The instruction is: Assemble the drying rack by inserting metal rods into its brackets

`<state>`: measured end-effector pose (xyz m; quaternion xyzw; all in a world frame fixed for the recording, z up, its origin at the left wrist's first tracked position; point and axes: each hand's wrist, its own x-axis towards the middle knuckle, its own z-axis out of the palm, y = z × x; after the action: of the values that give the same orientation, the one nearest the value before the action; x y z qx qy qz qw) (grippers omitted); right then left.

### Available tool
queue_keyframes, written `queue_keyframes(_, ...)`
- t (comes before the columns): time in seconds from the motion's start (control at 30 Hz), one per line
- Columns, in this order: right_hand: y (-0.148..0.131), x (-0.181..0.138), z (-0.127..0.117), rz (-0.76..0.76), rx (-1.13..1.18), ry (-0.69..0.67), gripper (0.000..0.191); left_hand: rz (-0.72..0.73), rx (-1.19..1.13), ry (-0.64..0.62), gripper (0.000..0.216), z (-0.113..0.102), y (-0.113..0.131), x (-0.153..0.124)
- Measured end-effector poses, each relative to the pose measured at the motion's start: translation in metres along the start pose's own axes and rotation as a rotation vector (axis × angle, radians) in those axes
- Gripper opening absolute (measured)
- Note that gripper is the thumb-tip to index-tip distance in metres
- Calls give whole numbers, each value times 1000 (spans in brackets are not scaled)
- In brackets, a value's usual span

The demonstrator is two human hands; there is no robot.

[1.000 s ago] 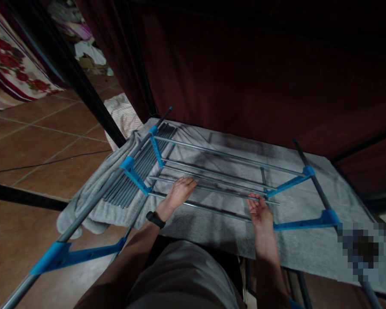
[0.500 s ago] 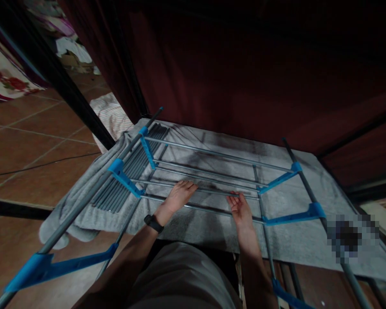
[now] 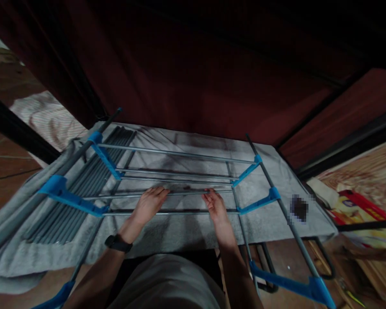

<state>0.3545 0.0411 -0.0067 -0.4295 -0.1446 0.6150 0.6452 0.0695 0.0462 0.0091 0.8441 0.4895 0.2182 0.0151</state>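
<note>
A rack frame of grey metal tubes and blue plastic brackets (image 3: pixel 75 199) stands around my arms. My left hand (image 3: pixel 150 204), with a dark watch on its wrist, is closed over a thin grey tube (image 3: pixel 186 192) that runs crosswise between the two sides. On the same tube, farther right, the curled fingers of my right hand (image 3: pixel 216 205) grip it. Another crosswise tube (image 3: pixel 180 212) passes nearer to me, below both hands. Farther off, more crosswise tubes (image 3: pixel 180 155) span the frame. The left end of the gripped tube lies by the left front bracket; whether it is seated there I cannot tell.
Several loose grey tubes (image 3: pixel 83 189) lie side by side on the grey blanket (image 3: pixel 193 240) at the left. A dark red curtain (image 3: pixel 186 86) hangs behind. At the right, a red and yellow package (image 3: pixel 357 206) lies beyond the covered surface, near a blurred-out patch.
My view has swung to the right, so the frame sits farther left in the picture. Both hands stay on the same tube, with little visible change in their grip.
</note>
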Motion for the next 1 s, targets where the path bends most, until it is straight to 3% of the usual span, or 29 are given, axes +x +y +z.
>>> queue_keyframes(0.27, -23, 3, -4, -59, 56, 20, 27, -75, 4, -24, 33, -8, -22, -6)
queue_keyframes(0.53, -33, -4, 9, -80, 85, -31, 22, -117, 5, 6, 37, -15, -30, -8)
queue_keyframes(0.77, -46, -17, 30, -93, 31, -101, 18, -118, -50, 67, 36, -17, -26, -4)
queue_keyframes(1.0, -52, -50, 66, -165, -98, -264, 24, -111, 48, 154, 36, -23, -15, 4)
